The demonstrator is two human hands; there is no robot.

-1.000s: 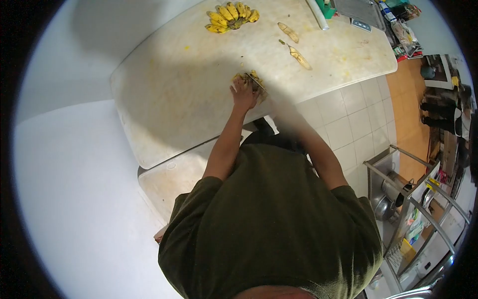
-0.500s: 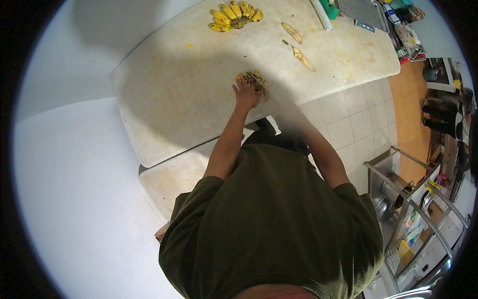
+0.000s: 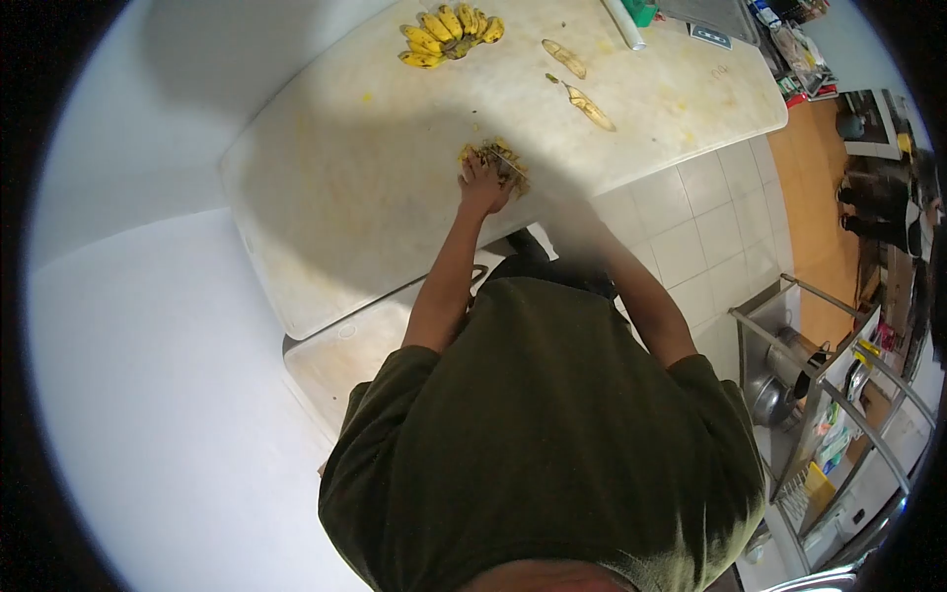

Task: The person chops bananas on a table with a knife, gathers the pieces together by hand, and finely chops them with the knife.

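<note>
A small heap of chopped yellow-brown pieces (image 3: 505,166), which look like banana or banana peel, lies near the table's front edge. My left hand (image 3: 480,185) rests on its left side, fingers stretched out and spread. Across the heap runs the thin blade of a knife (image 3: 514,164), slanting down toward my right hand (image 3: 577,232). A grey blur covers that hand, so its fingers and the handle do not show clearly; the blade lines up with it. Farther back on the table are a bunch of bananas (image 3: 452,37) and two empty-looking banana peels (image 3: 590,107).
The white table (image 3: 335,187) has its near edge by my body. A pale roll (image 3: 623,22), a scale (image 3: 710,37) and assorted packages (image 3: 801,57) are at the far right. A metal rack (image 3: 838,395) stands at lower right. Another person (image 3: 883,217) is at the far right.
The whole view has shifted slightly, with the table's things a little farther left and up. My left hand stays on the heap; the right hand remains blurred beside it.
</note>
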